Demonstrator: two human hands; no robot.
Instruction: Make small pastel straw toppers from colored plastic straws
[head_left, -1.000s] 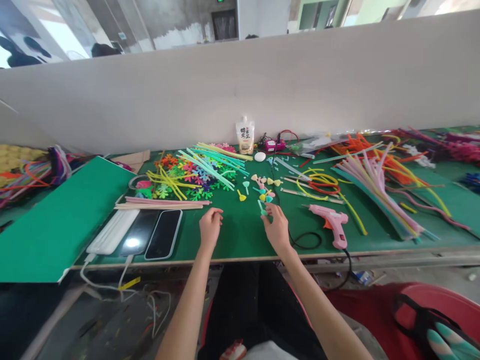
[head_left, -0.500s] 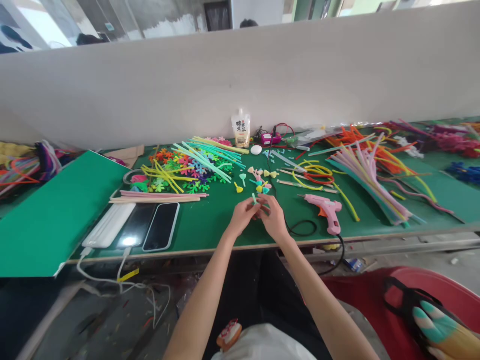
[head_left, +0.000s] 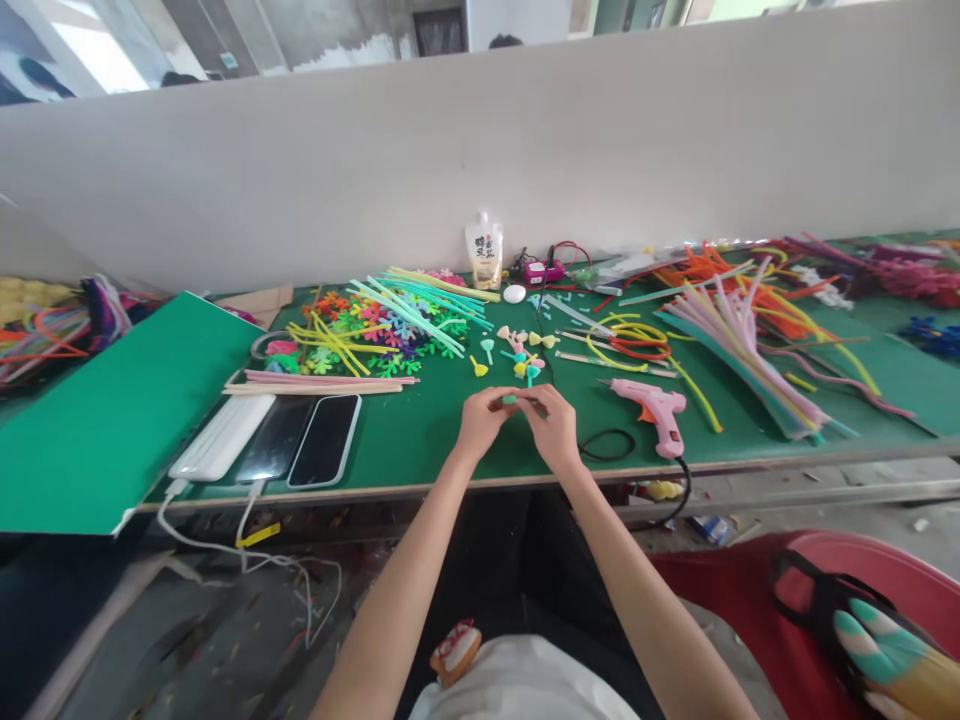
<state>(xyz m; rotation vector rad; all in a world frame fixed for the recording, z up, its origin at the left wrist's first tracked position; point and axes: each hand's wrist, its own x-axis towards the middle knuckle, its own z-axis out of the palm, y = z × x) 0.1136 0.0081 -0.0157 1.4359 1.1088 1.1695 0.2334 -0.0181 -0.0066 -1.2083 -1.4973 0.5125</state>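
My left hand [head_left: 482,420] and my right hand [head_left: 550,424] meet fingertip to fingertip above the front of the green table. Pinched between them is a small mint-green fuzzy piece [head_left: 510,399], perhaps a bit of pipe cleaner; the fingers hide most of it. Just beyond my fingertips lies a small group of shaped pieces in pink, yellow and teal [head_left: 523,358]. A yellow shaped piece [head_left: 479,368] and a mint one [head_left: 487,347] lie apart to the left. The pink glue gun [head_left: 654,408] rests on its side, right of my right hand.
Colourful snowflake-shaped pieces and pipe cleaners [head_left: 416,325] are heaped at left. A pipe-cleaner bundle [head_left: 750,350] lies at right. Phones [head_left: 325,440], a white power bank [head_left: 223,437] and a green board [head_left: 127,420] occupy the left side. A pouch [head_left: 484,252] stands at the back wall.
The mint-green piece stood upright from my fingers before; now it lies lower and flatter between both hands' fingertips. My hands have levelled, fingers pointing toward each other. The view has shifted slightly.
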